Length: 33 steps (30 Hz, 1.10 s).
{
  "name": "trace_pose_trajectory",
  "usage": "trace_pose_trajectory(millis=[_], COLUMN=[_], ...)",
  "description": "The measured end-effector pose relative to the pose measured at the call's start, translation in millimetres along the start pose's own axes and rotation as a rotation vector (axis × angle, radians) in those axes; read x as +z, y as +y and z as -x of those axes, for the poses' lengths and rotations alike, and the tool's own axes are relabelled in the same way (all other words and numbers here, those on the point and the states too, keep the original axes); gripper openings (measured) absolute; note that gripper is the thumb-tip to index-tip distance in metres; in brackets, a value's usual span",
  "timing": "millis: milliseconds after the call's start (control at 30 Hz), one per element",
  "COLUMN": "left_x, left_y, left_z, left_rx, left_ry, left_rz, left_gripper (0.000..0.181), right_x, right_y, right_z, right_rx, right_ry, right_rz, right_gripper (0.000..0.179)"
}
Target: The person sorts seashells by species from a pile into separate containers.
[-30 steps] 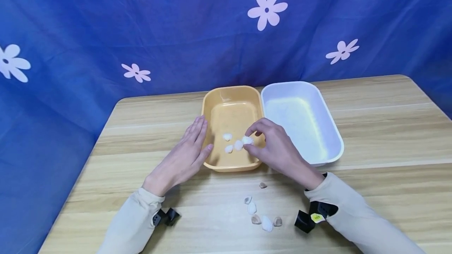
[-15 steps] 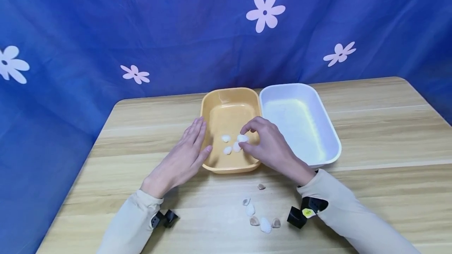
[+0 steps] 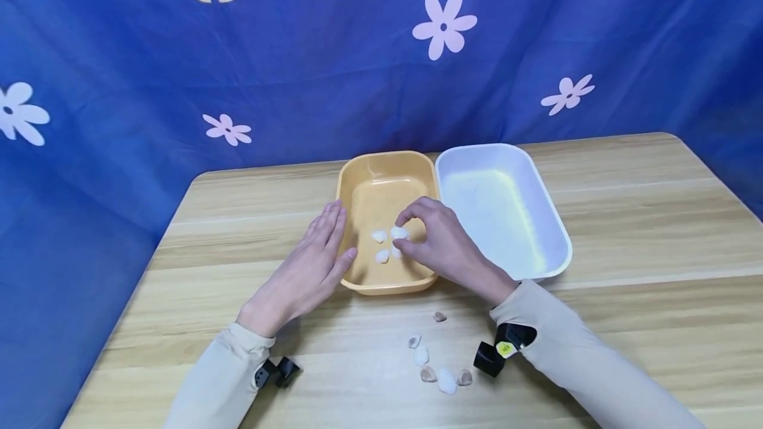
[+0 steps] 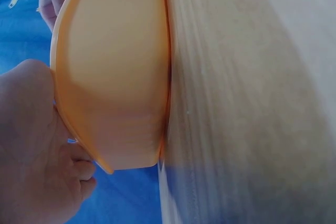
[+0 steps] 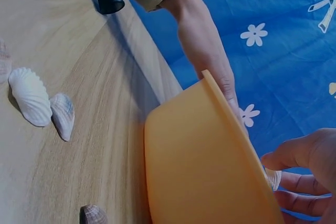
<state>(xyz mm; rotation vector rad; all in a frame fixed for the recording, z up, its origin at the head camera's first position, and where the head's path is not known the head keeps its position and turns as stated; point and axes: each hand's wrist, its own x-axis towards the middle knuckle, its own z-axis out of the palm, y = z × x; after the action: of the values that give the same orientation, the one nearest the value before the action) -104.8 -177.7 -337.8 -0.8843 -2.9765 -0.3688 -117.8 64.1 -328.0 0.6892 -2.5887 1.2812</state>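
My right hand [image 3: 438,243] pinches a white ribbed seashell [image 3: 399,233] between thumb and fingertips, over the near part of an orange plastic tray [image 3: 390,200]. In the right wrist view the shell [image 5: 273,179] shows just past the tray's rim. Below it, a few white shells [image 3: 382,256] lie on the tray floor; one is partly hidden by my thumb. My left hand [image 3: 306,267] rests along the tray's left rim with its fingers straight. The left wrist view shows that hand [image 4: 31,145] against the rim, beside the tray's outer wall [image 4: 115,66].
A white tray [image 3: 497,217] stands against the orange one on its right. Nearer me on the wooden table lie several loose shells, among them a large white one [image 3: 447,381] and a small brown one [image 3: 439,316]. A blue flowered curtain [image 3: 322,65] hangs behind.
My right hand has moved left over the orange tray, carrying the pinched shell nearer the shells lying there. My left hand keeps its place on the rim. The head view has shifted slightly.
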Motion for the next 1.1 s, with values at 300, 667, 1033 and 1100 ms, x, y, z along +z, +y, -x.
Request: trace_pose_trajectory(millis=[300,667,1033,1100], left_x=[-0.4,-1.5,0.1,0.6], left_y=[0.9,0.6,0.2,0.6], left_z=[-1.9,-2.2,-1.9,-2.7], left_rx=[-0.009,-0.021,-0.015,-0.013], left_ry=[-0.011,-0.024,-0.014,-0.007], left_rz=[0.011,0.022,0.011,0.012], left_gripper=[0.068,0.068,0.068,0.068], right_x=[10.1,15.4,17.3,17.6], right_y=[6.9,8.2,9.6,9.7], right_z=[-7.5,-12.5,-16.9,-18.0], right_rx=[-0.039,-0.082,-0.08,-0.078], right_ry=[0.026,-0.027,-0.026,-0.031], right_rz=[0.068,0.313,0.398,0.421], right_gripper=[0.02,0.021,0.016,0.014])
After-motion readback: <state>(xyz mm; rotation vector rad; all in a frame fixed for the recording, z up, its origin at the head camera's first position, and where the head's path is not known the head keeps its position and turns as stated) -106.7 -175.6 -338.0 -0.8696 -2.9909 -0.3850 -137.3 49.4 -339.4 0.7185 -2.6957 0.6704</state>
